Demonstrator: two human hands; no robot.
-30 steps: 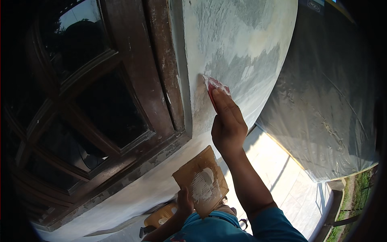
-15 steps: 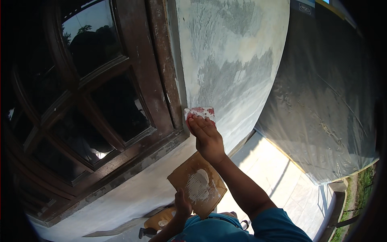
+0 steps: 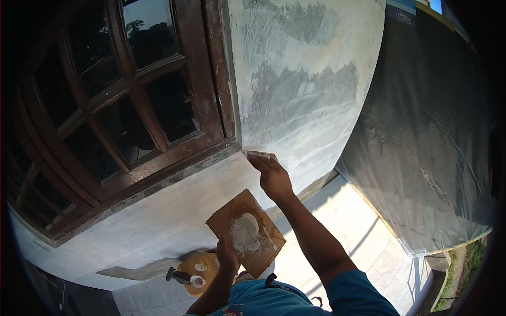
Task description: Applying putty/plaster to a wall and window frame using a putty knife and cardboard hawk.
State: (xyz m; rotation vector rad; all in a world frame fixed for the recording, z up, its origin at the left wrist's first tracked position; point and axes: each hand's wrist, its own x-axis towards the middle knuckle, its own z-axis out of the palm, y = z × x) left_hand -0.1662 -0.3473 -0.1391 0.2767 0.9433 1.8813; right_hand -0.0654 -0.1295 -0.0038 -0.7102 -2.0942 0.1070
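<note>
My right hand (image 3: pixel 276 179) grips a flat red putty spreader (image 3: pixel 262 155) smeared with white. The spreader is tilted, its edge at the wall (image 3: pixel 295 116) just beside the lower right corner of the brown window frame (image 3: pixel 230 143). Grey patches and white filler cover that wall unevenly. Below, my left hand (image 3: pixel 227 256) clasps the near left edge of a brown cardboard piece (image 3: pixel 220 215), its thumb on top. A mound of white putty (image 3: pixel 247 231) with ridged smears lies on the cardboard. My left hand's other fingers are hidden underneath.
A yellowish stool-like surface (image 3: pixel 205 260) at lower left bears small white containers (image 3: pixel 197 281) and a dark-handled tool (image 3: pixel 172 273). Dark plastic sheeting (image 3: pixel 421 131) hangs at the right. Pale sunlit floor tiles (image 3: pixel 342 226) lie below, with a low ledge (image 3: pixel 440 263) beyond.
My right hand has moved slightly down the wall, and the spreader has tipped from face-on to nearly edge-on. The cardboard has shifted up and left in the picture; the view has also turned.
</note>
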